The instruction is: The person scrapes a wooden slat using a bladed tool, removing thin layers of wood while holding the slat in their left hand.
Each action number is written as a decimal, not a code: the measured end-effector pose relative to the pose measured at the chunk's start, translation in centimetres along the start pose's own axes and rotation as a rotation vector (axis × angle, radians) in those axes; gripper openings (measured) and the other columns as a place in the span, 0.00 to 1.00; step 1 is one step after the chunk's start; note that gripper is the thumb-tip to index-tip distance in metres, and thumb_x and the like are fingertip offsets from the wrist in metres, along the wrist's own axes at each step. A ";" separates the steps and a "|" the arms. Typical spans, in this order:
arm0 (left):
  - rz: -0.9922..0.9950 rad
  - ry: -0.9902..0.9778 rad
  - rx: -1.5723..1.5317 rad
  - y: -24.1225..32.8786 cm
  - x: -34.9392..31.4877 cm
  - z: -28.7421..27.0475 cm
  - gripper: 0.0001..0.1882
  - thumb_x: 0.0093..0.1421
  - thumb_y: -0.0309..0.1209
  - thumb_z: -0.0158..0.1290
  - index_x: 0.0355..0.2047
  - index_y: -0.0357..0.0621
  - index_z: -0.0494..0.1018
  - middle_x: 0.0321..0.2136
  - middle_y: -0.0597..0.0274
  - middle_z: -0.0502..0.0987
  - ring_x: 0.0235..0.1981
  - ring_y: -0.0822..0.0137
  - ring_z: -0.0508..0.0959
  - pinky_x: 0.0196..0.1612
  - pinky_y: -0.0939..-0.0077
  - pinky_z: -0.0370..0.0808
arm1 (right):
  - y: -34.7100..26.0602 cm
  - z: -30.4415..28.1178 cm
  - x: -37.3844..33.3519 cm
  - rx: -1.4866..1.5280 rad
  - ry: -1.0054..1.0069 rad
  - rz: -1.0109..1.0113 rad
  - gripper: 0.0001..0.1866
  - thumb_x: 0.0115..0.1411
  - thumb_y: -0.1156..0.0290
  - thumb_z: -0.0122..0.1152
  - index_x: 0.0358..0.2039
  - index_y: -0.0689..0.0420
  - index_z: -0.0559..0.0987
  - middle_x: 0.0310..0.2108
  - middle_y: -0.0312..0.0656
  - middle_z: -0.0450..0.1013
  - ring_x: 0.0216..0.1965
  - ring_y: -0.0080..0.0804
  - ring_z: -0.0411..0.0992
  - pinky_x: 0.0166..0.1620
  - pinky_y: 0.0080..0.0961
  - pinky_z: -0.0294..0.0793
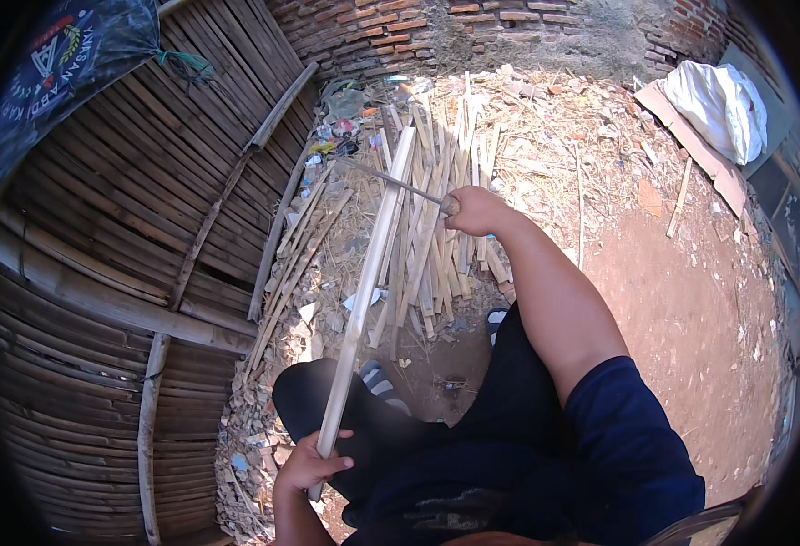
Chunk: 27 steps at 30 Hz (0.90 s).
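My left hand [313, 462] is closed around the near end of a long, pale bamboo strip [361, 305]. The strip slants up and away from me past my left knee, over a heap of cut strips. In my right hand [475, 212] I grip the handle of a long, thin-bladed knife [425, 194]. Its blade points left and crosses the bamboo strip not far from the strip's far end. Whether the edge is sunk into the bamboo cannot be made out.
Beyond my feet lies a pile of bamboo strips [436, 218] on ground strewn with shavings and litter. A woven bamboo wall [100, 182] stands close on my left. At the back is a brick wall [500, 36]; a white sack [714, 109] lies far right.
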<state>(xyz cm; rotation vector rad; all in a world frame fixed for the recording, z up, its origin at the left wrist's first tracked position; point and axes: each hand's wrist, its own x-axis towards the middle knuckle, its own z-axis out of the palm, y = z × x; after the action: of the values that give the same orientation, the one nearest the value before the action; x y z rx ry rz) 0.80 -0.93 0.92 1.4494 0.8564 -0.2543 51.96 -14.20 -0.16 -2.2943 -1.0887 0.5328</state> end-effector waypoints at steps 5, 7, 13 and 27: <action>0.017 -0.001 -0.042 -0.5 0.0 -0.2 0.32 0.51 0.16 0.67 0.57 0.34 0.71 0.17 0.75 0.68 0.15 0.82 0.66 0.21 0.84 0.63 | -2.6 -1.0 -2.0 -0.008 -0.005 -0.078 0.35 0.54 0.52 0.69 0.55 0.64 0.77 0.49 0.58 0.77 0.54 0.53 0.74 0.57 0.42 0.73; 0.036 -0.039 -0.068 -0.8 0.1 -0.3 0.31 0.53 0.19 0.68 0.58 0.36 0.71 0.16 0.76 0.68 0.15 0.82 0.66 0.20 0.84 0.62 | -4.4 0.0 -3.4 -0.102 -0.094 -0.236 0.33 0.53 0.53 0.70 0.55 0.61 0.78 0.49 0.57 0.77 0.53 0.53 0.75 0.57 0.43 0.73; 0.056 -0.058 0.006 -1.5 0.2 -0.8 0.31 0.53 0.21 0.68 0.58 0.36 0.72 0.16 0.76 0.69 0.15 0.83 0.67 0.21 0.84 0.62 | -10.0 1.3 -7.2 -0.327 -0.378 -0.423 0.29 0.49 0.56 0.73 0.51 0.55 0.82 0.45 0.51 0.80 0.49 0.49 0.77 0.51 0.42 0.76; 0.027 -0.043 -0.040 -0.7 0.2 -0.2 0.31 0.53 0.20 0.68 0.57 0.37 0.73 0.16 0.76 0.69 0.15 0.82 0.67 0.21 0.84 0.63 | -4.1 -0.7 -4.2 -0.156 -0.065 -0.184 0.31 0.53 0.54 0.71 0.51 0.63 0.80 0.48 0.55 0.78 0.51 0.53 0.76 0.54 0.44 0.75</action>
<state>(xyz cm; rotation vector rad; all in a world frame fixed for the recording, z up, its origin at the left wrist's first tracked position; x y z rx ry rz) 0.45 -0.79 0.31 1.4131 0.8023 -0.2456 47.51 -15.55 3.47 -2.2904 -1.4018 0.4666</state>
